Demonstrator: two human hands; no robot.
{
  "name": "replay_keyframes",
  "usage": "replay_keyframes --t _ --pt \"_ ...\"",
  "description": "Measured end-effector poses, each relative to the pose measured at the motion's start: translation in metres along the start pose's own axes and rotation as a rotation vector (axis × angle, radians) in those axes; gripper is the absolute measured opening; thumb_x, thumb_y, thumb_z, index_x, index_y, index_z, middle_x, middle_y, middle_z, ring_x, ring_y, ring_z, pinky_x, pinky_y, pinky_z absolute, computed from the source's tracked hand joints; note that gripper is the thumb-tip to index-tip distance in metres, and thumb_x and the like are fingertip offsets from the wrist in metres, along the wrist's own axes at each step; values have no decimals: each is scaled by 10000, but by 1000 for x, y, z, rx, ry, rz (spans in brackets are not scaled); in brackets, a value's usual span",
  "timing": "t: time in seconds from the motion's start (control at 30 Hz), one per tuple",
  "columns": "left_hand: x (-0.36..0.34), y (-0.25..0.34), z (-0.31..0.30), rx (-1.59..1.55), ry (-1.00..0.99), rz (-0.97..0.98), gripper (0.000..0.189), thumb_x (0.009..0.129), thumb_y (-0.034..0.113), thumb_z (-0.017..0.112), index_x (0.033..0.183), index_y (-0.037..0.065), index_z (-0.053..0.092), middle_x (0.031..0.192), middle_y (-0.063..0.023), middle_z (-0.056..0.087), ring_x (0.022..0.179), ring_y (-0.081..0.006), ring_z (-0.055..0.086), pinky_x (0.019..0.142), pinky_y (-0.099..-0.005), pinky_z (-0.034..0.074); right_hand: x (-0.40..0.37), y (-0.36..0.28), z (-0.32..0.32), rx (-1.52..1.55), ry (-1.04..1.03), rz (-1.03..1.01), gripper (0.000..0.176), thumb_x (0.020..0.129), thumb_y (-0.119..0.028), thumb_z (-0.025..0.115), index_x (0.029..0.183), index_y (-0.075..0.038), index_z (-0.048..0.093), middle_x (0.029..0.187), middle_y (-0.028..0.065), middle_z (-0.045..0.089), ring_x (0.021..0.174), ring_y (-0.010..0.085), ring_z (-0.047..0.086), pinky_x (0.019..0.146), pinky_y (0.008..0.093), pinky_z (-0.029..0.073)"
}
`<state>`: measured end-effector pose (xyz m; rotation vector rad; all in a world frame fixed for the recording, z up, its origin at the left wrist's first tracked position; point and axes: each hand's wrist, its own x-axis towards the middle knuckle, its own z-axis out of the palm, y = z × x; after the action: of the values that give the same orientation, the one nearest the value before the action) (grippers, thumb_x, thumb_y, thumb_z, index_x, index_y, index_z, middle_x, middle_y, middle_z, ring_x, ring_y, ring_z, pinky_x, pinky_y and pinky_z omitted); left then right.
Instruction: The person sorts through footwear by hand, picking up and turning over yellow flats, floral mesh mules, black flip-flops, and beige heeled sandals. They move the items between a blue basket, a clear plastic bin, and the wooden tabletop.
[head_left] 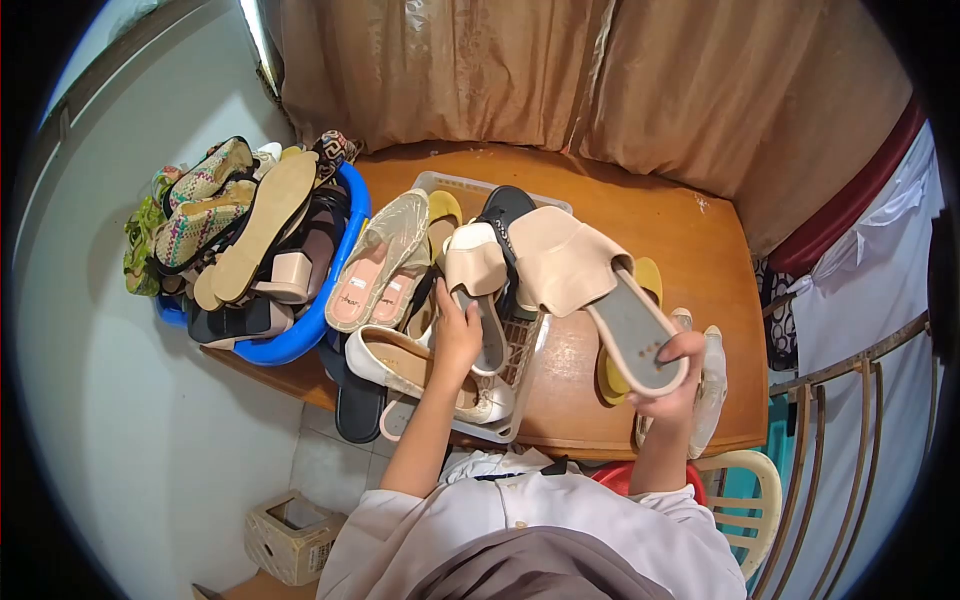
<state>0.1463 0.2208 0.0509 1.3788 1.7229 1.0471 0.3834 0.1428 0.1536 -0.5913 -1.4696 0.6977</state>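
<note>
My right hand (675,382) grips a beige slide sandal (562,262) by its heel, thumb on the grey insole, and holds it up over the table. My left hand (458,335) is closed around the side of a matching beige slide sandal (476,262), above a pale plastic crate (528,350) of shoes. Around my left hand are a pair of cream slip-on shoes (385,262), a white ballet flat (382,352) and a dark sandal (508,208). A yellow sandal (648,278) is partly hidden behind the sandal in my right hand.
At the left, a blue basket (345,265) is heaped with sandals and shoes. The brown table (700,260) backs onto a curtain. See-through shoes (711,390) stand by my right wrist. A chair (765,500) and metal rack (850,430) are at the right.
</note>
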Motion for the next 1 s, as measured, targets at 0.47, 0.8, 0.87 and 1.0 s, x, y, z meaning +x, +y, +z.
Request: replay_keyframes --t 0.47,0.8,0.87,1.0 --pt "-60 85 -27 -1132 -314 247 872 775 -118 544 1413 143 9 1338 -120 309 1182 -219 418 964 -354 393 1 31 22 -199 -641 38 294 584 -20 580 867 -98 581 1072 138 501 1049 345 456 932 421 335" --pt "-57 77 2 -1052 -15 213 764 805 -39 583 1372 92 87 1329 -117 314 1208 -215 379 985 -348 352 -9 62 51 -167 -267 184 481 798 18 555 1120 -80 211 1000 115 422 965 179 440 877 325 375" --pt "-52 64 9 -861 38 308 766 789 0 619 1365 72 119 1340 -130 302 1210 -227 380 991 -351 340 0 58 61 -193 -184 195 530 787 29 571 1152 -82 203 1028 121 431 993 193 463 873 333 392" --pt "-50 63 8 -396 211 505 759 749 78 688 1336 22 209 1335 -172 335 1193 -263 421 962 -349 369 7 58 63 -154 71 291 651 761 50 609 1243 -77 190 1115 153 453 1063 230 498 888 328 412"
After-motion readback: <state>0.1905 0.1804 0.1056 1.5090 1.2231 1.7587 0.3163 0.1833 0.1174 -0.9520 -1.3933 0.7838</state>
